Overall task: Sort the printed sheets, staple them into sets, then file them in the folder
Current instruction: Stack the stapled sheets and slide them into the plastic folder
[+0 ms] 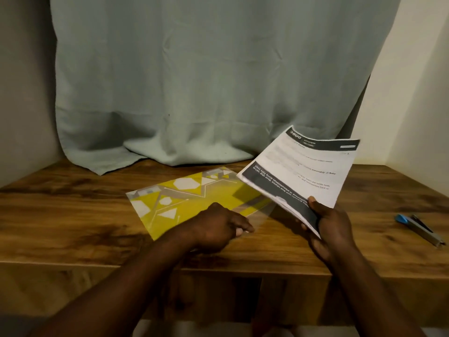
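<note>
Nearest, the left hand (pixel 218 226) curls on the near right corner of the yellow folder (pixel 184 200), seemingly pinching its clear cover, though blur softens the fingertips. Right of it, the right hand (pixel 334 226) grips the printed sheets (pixel 301 171), tilted above the tabletop (pixel 73 203). A stapler (pixel 420 229) lies at the right, well apart.

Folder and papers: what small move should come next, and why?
Probably the left hand lifts the folder's clear cover a little. It seems to pinch that cover's near corner, the folder lies flat on the table, and the right hand holds the sheets tilted by its right edge, ready to slide in.
</note>
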